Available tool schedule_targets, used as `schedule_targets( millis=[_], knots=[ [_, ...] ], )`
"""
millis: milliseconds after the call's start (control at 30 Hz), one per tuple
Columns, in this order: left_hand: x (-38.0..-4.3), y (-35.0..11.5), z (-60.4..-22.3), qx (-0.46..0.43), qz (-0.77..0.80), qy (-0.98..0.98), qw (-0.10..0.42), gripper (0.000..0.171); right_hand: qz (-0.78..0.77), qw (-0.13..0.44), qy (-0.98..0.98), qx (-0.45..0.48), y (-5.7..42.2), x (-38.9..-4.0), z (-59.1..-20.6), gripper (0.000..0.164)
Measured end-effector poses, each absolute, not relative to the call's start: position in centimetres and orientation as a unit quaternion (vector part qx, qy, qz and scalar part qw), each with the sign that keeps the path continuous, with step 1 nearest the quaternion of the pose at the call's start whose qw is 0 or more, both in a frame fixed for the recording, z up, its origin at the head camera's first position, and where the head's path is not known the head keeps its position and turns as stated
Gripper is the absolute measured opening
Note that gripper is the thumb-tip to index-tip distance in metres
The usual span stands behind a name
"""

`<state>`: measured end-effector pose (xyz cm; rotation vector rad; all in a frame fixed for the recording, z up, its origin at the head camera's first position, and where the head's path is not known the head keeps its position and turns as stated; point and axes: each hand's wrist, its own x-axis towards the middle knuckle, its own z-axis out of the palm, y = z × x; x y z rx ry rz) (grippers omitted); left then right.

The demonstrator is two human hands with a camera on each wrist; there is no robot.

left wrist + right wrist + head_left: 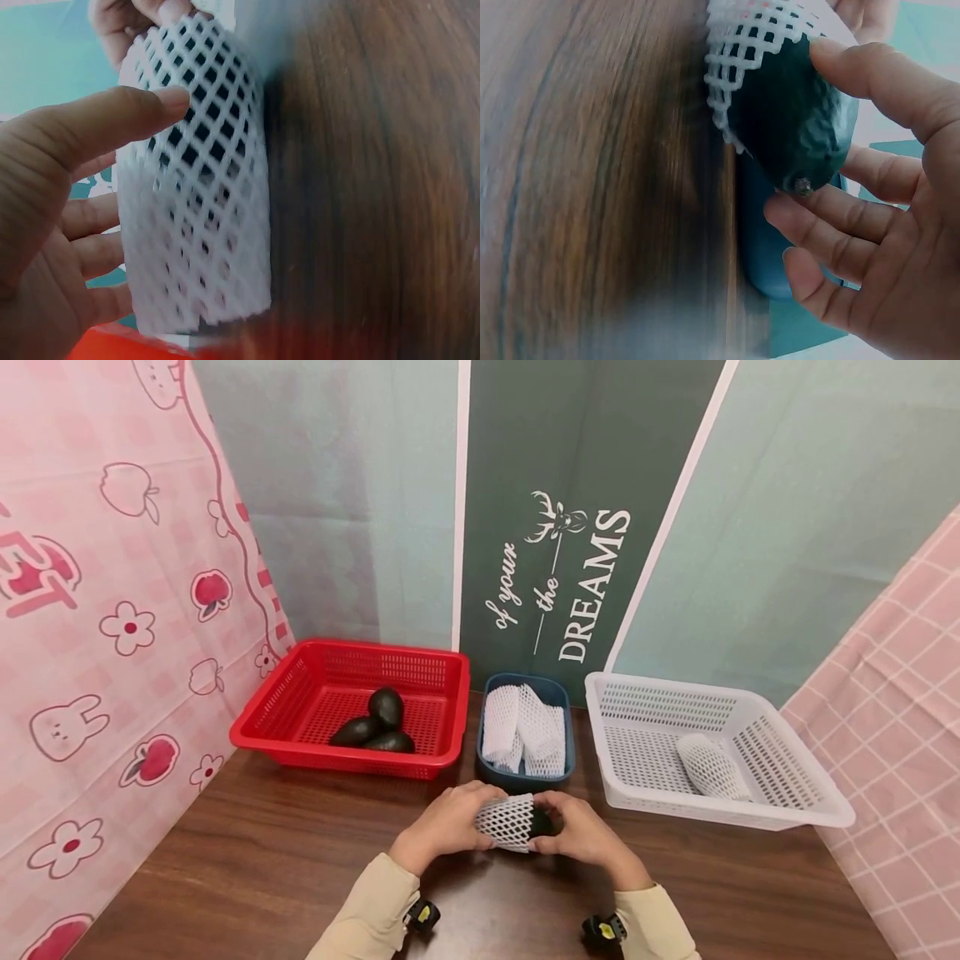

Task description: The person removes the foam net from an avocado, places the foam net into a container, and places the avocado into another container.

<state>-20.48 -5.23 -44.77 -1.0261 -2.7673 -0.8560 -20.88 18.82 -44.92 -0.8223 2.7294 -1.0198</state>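
In front of the blue bin, my two hands hold one dark avocado (pixel 791 112) partly inside a white foam net sleeve (pixel 199 180). My left hand (pixel 453 818) grips the net, thumb on the near side and fingers behind. My right hand (pixel 581 831) pinches the avocado's bare stem end, with the thumb near the net's edge. Dark skin shows through the mesh toward the right-hand end, while the far end of the sleeve looks slack in the left wrist view. More white foam nets (pixel 521 727) fill the blue bin (pixel 488 768).
To the left stands a red basket (pixel 352 758) with three dark avocados (pixel 386 708) in it. A white basket (pixel 720 810) on the right holds one net-covered item (pixel 708 767). All stand on the brown wooden table (pixel 270 860), with hanging cloths behind and at both sides.
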Motion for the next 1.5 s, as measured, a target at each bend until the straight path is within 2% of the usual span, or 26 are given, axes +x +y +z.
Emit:
schedule_targets(
  millis=[167, 367, 833, 1200, 1300, 1500],
  knots=[
    [-20.4, -4.6, -45.2, -0.332, -0.283, -0.899, 0.027, 0.057, -0.322, 0.041, 0.905, -0.276, 17.9, -20.8, -44.9, 0.060],
    [-20.0, -4.1, -45.7, -0.338, -0.286, -0.896, 0.038, 0.061, -0.292, 0.023, 0.915, -0.278, 17.2, -20.8, -45.3, 0.056],
    [-20.2, -4.1, -45.9, -0.342, -0.294, -0.892, 0.039, 0.061, -0.283, 0.022, 0.914, -0.290, 17.2, -21.0, -45.4, 0.052],
    [-20.3, -4.2, -46.0, -0.338, -0.303, -0.890, 0.034, 0.058, -0.297, 0.025, 0.912, -0.281, 17.6, -20.7, -45.4, 0.059],
    [-20.3, -4.4, -45.9, -0.339, -0.310, -0.887, 0.036, 0.054, -0.297, 0.021, 0.912, -0.281, 17.7, -20.6, -45.4, 0.060],
    [-20.2, -5.5, -45.6, -0.342, -0.332, -0.878, 0.054, 0.035, -0.309, 0.007, 0.910, -0.276, 18.3, -20.2, -45.2, 0.060]
  ],
)
